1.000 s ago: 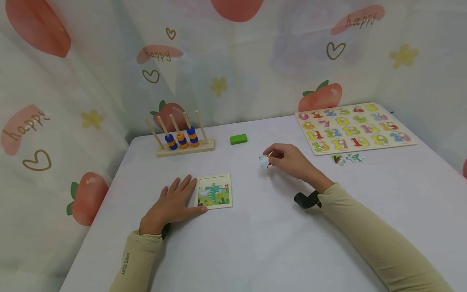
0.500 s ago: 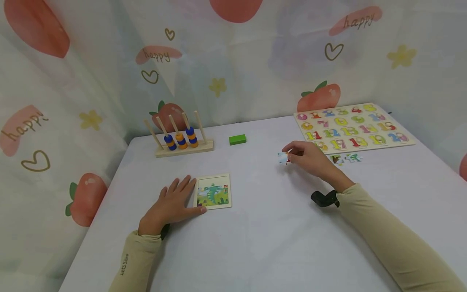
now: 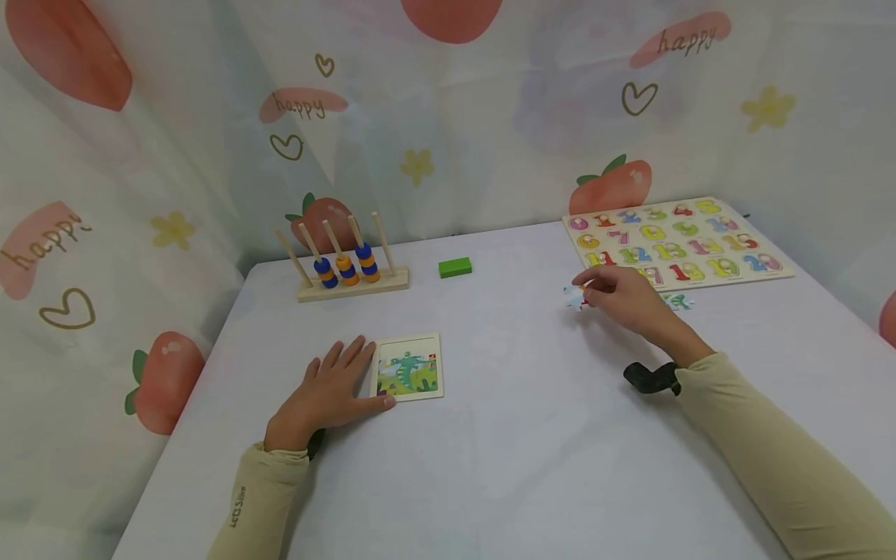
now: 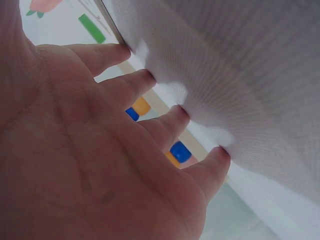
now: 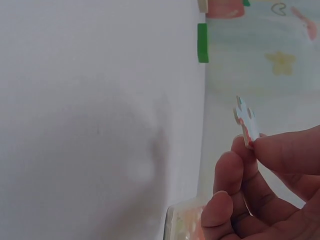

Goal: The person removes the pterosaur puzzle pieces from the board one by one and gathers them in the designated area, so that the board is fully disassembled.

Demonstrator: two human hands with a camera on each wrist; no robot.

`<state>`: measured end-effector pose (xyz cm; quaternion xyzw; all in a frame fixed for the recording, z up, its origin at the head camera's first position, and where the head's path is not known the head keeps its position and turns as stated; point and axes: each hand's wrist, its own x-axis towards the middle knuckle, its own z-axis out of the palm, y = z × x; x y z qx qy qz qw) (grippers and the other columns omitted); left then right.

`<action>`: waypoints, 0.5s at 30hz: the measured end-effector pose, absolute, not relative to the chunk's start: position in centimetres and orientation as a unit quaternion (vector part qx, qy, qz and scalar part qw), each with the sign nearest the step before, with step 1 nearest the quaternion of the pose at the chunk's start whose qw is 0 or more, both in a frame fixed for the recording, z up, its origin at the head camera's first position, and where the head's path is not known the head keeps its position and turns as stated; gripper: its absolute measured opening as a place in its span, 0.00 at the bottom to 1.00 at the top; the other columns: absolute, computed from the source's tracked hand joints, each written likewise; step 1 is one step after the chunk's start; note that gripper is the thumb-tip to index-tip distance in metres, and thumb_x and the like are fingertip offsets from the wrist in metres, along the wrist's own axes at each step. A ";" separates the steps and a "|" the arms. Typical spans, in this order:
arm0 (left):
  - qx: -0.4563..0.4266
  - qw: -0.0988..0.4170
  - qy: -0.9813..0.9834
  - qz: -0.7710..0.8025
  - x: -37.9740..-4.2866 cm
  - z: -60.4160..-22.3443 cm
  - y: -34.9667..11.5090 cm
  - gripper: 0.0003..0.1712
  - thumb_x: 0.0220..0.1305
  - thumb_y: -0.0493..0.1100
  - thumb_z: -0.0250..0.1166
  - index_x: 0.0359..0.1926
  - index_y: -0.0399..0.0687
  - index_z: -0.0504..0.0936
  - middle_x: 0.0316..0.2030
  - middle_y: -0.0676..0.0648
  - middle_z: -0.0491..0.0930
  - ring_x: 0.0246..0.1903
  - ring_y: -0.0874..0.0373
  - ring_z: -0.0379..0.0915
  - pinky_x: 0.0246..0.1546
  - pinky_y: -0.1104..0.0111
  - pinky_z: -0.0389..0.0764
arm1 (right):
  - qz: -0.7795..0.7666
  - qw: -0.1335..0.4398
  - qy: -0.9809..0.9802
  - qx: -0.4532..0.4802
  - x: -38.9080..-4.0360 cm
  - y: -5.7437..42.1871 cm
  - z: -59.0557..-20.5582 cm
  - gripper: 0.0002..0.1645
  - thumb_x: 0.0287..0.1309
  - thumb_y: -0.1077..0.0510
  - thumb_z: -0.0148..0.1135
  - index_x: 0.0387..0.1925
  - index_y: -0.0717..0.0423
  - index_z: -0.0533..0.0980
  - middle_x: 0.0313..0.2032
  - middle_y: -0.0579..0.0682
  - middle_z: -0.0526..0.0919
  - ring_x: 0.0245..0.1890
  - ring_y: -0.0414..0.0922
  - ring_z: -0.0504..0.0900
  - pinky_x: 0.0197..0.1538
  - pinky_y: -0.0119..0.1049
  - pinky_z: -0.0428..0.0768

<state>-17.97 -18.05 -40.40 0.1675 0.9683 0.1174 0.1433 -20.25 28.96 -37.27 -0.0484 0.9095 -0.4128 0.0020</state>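
My right hand (image 3: 630, 302) pinches a small light-blue jigsaw piece (image 3: 575, 297) between thumb and fingers, lifted above the table; the right wrist view shows the same piece (image 5: 246, 122) edge-on. Spread with straight fingers, my left hand (image 3: 329, 393) lies on the table, thumb and fingertips against the left side of a square puzzle tray (image 3: 439, 365). A green dinosaur picture (image 3: 406, 373) fills the lower part of that tray, with a bare pale strip along its top. Another jigsaw piece (image 3: 677, 301) lies beyond my right hand, partly hidden by it.
A wooden number board (image 3: 759, 278) lies at the back right, just behind my right hand. At the back left stands a peg rack (image 3: 353, 289) with blue and orange beads. A green block (image 3: 455, 267) lies to its right. A printed curtain (image 3: 476, 140) hangs behind the table.
My right hand has moved right with the jigsaw piece, toward the number board, and now covers part of the loose pieces there. The left hand and tray stay put.
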 end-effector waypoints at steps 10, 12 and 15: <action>0.169 0.142 0.969 0.112 -18.0 -40.4 -18.0 0.62 0.66 0.73 0.68 0.86 0.44 0.54 0.85 0.37 0.48 0.82 0.30 0.39 0.74 0.28 0.44 | -0.417 -0.005 0.908 -0.029 -20.0 32.0 -37.6 0.19 0.81 0.61 0.52 0.64 0.65 0.78 0.49 0.64 0.84 0.49 0.58 0.78 0.42 0.30 0.76; 0.169 0.143 0.969 0.112 -18.0 -40.4 -18.0 0.62 0.66 0.73 0.68 0.86 0.44 0.54 0.85 0.38 0.48 0.82 0.30 0.39 0.74 0.28 0.44 | -0.412 -0.008 0.911 -0.021 -19.9 32.7 -37.6 0.20 0.81 0.60 0.52 0.65 0.64 0.78 0.49 0.64 0.84 0.48 0.58 0.78 0.40 0.31 0.77; 0.169 0.143 0.969 0.113 -18.1 -40.4 -18.0 0.62 0.66 0.73 0.68 0.86 0.44 0.54 0.85 0.38 0.48 0.82 0.30 0.39 0.74 0.28 0.44 | -0.409 -0.011 0.912 -0.012 -19.8 33.7 -37.5 0.20 0.82 0.60 0.51 0.66 0.65 0.76 0.48 0.65 0.84 0.46 0.58 0.77 0.37 0.33 0.76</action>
